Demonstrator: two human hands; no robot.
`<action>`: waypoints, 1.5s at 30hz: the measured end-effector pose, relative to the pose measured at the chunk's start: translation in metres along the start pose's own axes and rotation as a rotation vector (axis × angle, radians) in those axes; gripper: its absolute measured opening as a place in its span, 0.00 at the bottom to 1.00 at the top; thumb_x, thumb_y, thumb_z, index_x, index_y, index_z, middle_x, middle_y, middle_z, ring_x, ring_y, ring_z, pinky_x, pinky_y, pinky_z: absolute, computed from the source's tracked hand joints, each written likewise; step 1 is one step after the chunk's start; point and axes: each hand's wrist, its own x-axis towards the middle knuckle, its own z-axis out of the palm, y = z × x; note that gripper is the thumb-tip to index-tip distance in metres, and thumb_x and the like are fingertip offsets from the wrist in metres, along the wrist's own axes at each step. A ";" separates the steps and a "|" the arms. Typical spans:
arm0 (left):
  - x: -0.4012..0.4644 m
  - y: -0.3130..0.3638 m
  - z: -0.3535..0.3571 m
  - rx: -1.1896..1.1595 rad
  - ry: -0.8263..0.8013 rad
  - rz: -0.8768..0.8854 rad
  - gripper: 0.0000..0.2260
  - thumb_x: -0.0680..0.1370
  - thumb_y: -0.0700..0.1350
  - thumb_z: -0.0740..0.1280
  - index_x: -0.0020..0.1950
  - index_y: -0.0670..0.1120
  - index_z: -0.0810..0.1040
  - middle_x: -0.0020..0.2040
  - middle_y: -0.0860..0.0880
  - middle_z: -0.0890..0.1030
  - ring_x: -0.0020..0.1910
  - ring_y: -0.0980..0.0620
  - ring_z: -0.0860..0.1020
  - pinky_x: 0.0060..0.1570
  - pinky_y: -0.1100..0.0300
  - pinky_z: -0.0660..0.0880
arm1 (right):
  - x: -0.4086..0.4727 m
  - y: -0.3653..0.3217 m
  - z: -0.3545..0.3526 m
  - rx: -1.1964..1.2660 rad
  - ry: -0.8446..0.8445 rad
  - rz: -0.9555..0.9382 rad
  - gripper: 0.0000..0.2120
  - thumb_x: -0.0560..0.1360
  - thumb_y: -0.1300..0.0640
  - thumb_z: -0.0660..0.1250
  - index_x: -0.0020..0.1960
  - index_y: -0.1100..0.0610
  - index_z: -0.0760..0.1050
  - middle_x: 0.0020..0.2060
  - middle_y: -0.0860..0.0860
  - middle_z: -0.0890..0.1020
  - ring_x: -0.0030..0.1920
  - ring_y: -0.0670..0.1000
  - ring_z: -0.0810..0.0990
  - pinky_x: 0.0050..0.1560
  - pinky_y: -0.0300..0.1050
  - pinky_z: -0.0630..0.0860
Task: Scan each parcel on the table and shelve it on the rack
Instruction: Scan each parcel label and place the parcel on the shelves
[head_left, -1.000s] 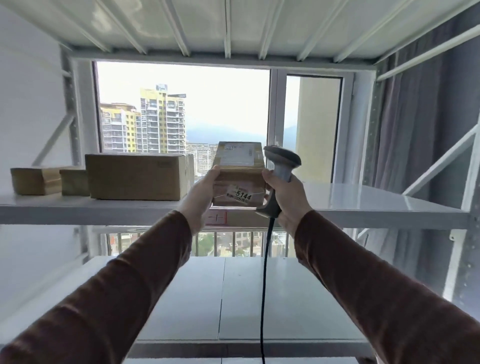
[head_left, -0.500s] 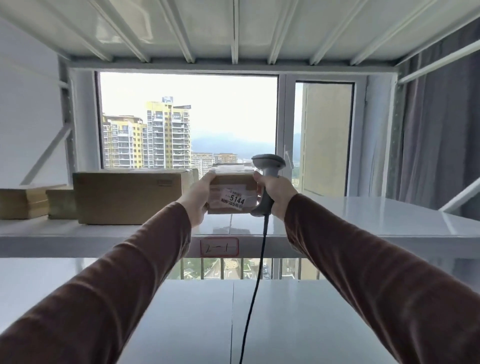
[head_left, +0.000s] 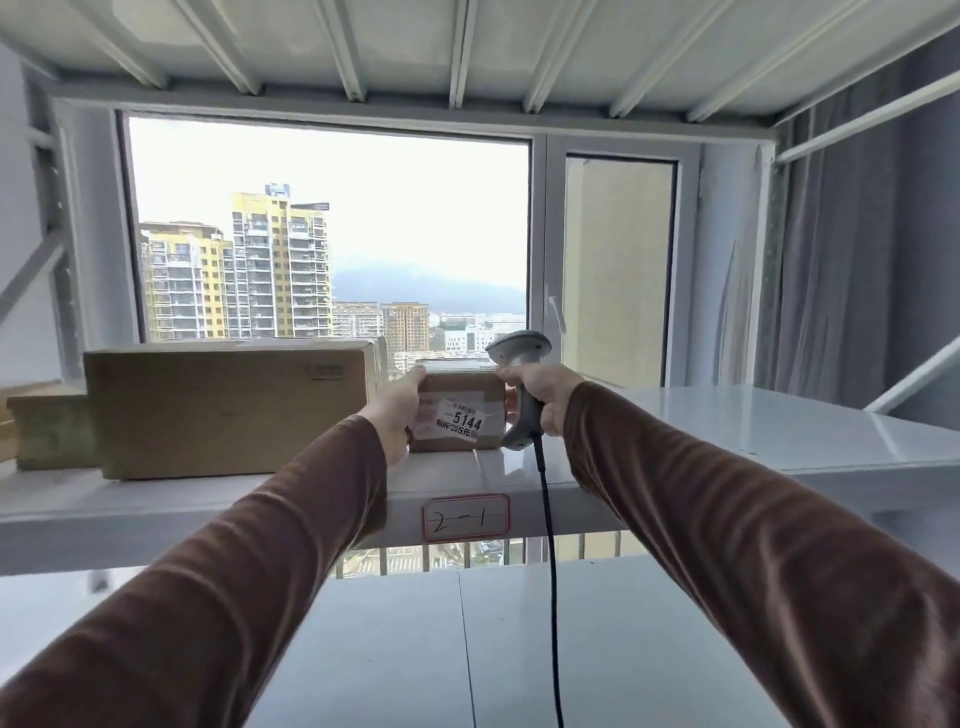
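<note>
A small cardboard parcel (head_left: 462, 400) with a white "5144" label sits on the white rack shelf (head_left: 727, 431), just right of a large box. My left hand (head_left: 397, 410) holds the parcel's left side, thumb over its top edge. My right hand (head_left: 543, 389) grips the grey barcode scanner (head_left: 519, 358) and touches the parcel's right side. The scanner's black cord hangs down past the shelf edge.
A large cardboard box (head_left: 228, 405) stands left of the parcel, with smaller boxes (head_left: 49, 431) farther left. The shelf front carries a "2-1" tag (head_left: 465, 516). A lower shelf (head_left: 395, 649) lies below. Behind the rack are a window and a grey curtain (head_left: 857, 260) at right.
The parcel has gone from lifted at the shelf front to resting on the shelf beside the large box, both hands moving forward with it.
</note>
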 end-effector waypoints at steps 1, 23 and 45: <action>0.003 -0.001 -0.002 0.000 0.000 0.009 0.13 0.86 0.53 0.62 0.50 0.46 0.76 0.44 0.44 0.82 0.51 0.42 0.80 0.72 0.42 0.72 | 0.000 0.000 0.001 -0.004 0.004 -0.001 0.20 0.79 0.56 0.73 0.67 0.64 0.75 0.62 0.61 0.82 0.60 0.63 0.83 0.48 0.66 0.83; -0.095 -0.017 0.085 0.167 -0.333 0.526 0.33 0.83 0.55 0.67 0.84 0.50 0.57 0.84 0.49 0.60 0.82 0.49 0.60 0.78 0.50 0.59 | -0.152 0.053 -0.074 0.106 0.414 -0.488 0.12 0.80 0.54 0.72 0.61 0.56 0.77 0.48 0.54 0.76 0.44 0.50 0.75 0.27 0.35 0.76; -0.408 -0.223 0.341 0.059 -1.349 -0.097 0.23 0.83 0.52 0.68 0.76 0.46 0.71 0.70 0.54 0.76 0.66 0.58 0.73 0.65 0.63 0.65 | -0.457 0.255 -0.316 0.021 1.326 -0.281 0.14 0.78 0.54 0.74 0.62 0.56 0.78 0.52 0.53 0.85 0.51 0.49 0.83 0.53 0.45 0.79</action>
